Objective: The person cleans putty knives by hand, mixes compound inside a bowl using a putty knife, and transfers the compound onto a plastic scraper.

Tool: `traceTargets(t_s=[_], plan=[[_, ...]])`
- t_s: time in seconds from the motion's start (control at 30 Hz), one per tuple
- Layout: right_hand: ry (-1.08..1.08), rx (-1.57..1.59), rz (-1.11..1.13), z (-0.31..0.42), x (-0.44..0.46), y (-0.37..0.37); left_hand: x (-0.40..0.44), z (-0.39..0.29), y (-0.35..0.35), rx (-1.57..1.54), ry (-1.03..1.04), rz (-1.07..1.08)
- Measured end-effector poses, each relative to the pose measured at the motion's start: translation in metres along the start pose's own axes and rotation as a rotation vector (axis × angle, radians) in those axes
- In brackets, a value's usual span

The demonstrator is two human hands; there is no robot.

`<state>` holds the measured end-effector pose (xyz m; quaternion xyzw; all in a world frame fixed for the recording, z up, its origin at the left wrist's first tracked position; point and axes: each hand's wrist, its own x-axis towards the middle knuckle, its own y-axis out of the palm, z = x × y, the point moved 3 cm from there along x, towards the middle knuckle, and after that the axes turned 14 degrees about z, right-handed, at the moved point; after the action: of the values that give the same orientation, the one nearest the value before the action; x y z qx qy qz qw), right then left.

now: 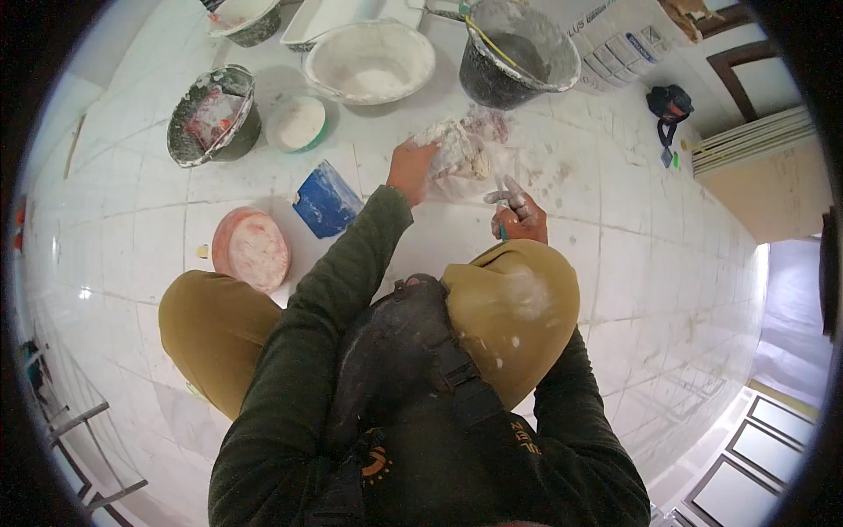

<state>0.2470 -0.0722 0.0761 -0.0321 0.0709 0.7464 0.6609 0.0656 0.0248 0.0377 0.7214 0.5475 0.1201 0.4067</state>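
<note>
My left hand (412, 172) is closed on the edge of a crumpled, powder-covered plastic bag (457, 151) on the tiled floor. Just right of the bag, above my right knee, is my right hand (523, 215), dusted white. Its fingers are curled around a small teal piece whose kind I cannot make out, and one finger points toward the bag. White powder is smeared on the tiles around the bag. Nearer my left forearm lies a blue rectangular piece (327, 200) with white smears.
Beyond my hands stand a white-coated basin (371, 63) and a black bucket (518, 54). To the left are another bucket (213, 116) with a red packet, a teal-rimmed tub (297, 124) and a pink round tub (252, 249). Stacked panels (751, 176) lean at the right.
</note>
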Motion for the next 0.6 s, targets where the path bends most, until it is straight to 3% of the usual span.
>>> traceTargets(t_s=[0.1, 0.23, 0.33, 0.43, 0.5, 0.6], plan=[[0.078, -0.281, 0.13, -0.01, 0.004, -0.007, 0.0, 0.0, 0.0, 0.001, 0.012, 0.004], [0.151, -0.117, 0.138, -0.002, 0.0, -0.006, 0.002, 0.003, -0.002, 0.106, 0.008, 0.023], [0.133, -0.083, 0.147, -0.002, -0.001, -0.012, 0.001, -0.001, -0.004, 1.077, 0.197, 0.018], [0.174, -0.135, 0.171, 0.016, -0.005, -0.014, -0.006, 0.001, -0.001, 1.465, 0.647, 0.167], [0.229, -0.19, 0.201, 0.027, -0.006, -0.017, -0.012, 0.0, 0.003, 1.547, 0.667, 0.193], [0.188, -0.515, 0.311, 0.043, -0.003, -0.021, -0.014, 0.002, 0.004, 1.581, 0.741, 0.227]])
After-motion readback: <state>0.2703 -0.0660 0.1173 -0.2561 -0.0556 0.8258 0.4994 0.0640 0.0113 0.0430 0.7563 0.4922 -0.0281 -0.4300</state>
